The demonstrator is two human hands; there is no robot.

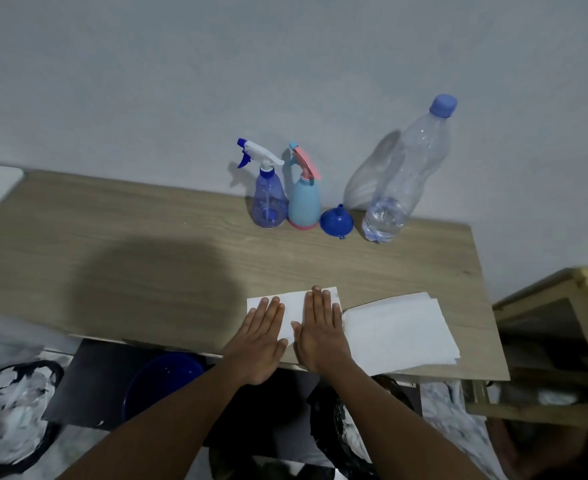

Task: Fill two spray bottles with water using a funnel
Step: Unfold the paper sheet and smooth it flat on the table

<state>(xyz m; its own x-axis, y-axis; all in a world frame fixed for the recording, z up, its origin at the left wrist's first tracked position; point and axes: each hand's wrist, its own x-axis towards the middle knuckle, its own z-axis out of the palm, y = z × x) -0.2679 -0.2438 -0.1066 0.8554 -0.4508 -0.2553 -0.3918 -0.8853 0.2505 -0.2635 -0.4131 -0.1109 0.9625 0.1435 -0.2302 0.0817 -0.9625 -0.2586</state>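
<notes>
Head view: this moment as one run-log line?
left hand flat on white paper sheet | right hand flat on it | blue spray bottle, pink-topped spray bottle heads on | funnel untouched | water bottle capped

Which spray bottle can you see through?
The dark blue spray bottle with the white trigger; the light blue spray bottle is opaque, with pink trim.

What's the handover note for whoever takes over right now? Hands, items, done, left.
Left hand and right hand: both flat on white paper at the table's near edge, holding nothing.
Against the far wall, left to right: blue spray bottle, pale blue and pink spray bottle, funnel, water bottle, capped, with little water in it.
Done: nothing; both trigger heads are on.
Left: unscrew the heads, uncap the water, set the funnel, fill both, reclose.
</notes>
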